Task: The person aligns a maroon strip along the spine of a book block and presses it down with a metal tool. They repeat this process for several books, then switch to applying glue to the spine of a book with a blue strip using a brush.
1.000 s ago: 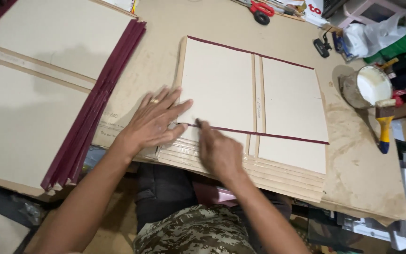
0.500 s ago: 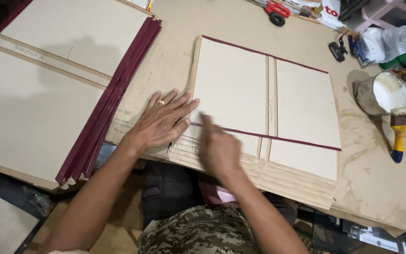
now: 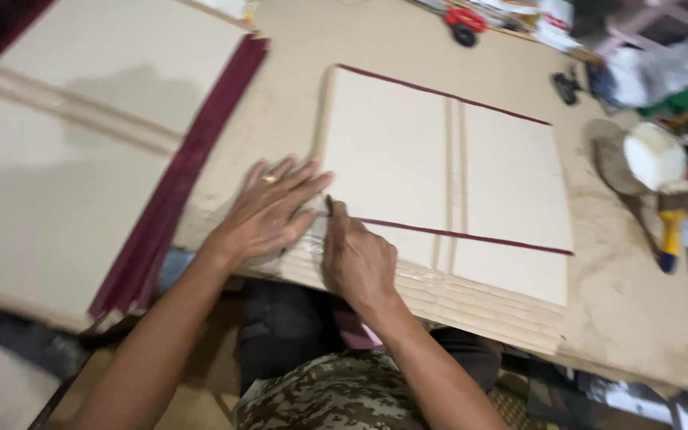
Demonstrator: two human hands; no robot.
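Observation:
A beige board cover (image 3: 408, 151) with a narrow spine strip and maroon edging lies on a stack of similar covers on the worktable (image 3: 631, 318). My left hand (image 3: 268, 211) rests flat with spread fingers on the cover's near left corner; a ring is on one finger. My right hand (image 3: 356, 259) is closed around a thin dark tool (image 3: 329, 204) whose tip touches the maroon edge strip (image 3: 471, 236) beside my left fingertips.
A large pile of beige boards with maroon edges (image 3: 81, 159) fills the left. At right stand a white pot (image 3: 656, 157) and a yellow-handled brush (image 3: 669, 235). A red tool (image 3: 465, 22) and clutter lie at the back.
Both hands stay on the cover's near left corner. The view has shifted a little, so the table appears further left and lower than before.

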